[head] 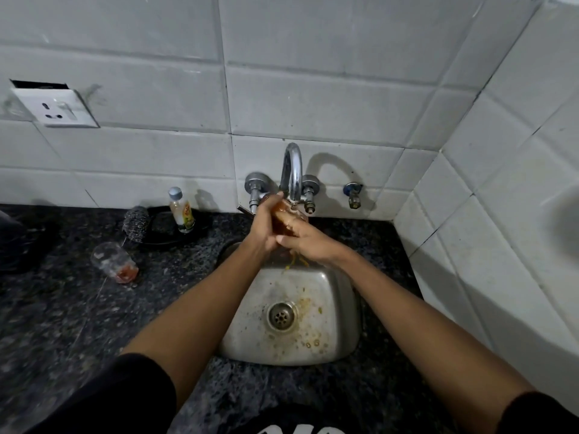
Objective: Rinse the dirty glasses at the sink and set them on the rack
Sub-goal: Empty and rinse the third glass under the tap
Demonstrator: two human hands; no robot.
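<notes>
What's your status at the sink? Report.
Left hand and right hand both grip one glass under the faucet. Second dirty glass on counter, left. No rack seen.

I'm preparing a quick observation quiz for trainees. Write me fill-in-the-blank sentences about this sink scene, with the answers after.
1. Both hands hold a glass under the ____.
2. A second dirty glass lies on its ____ on the counter.
3. The small bottle has a ____ cap.
4. The sink has its drain in the ____ of its bottom.

Answers: tap; side; grey; middle
</notes>
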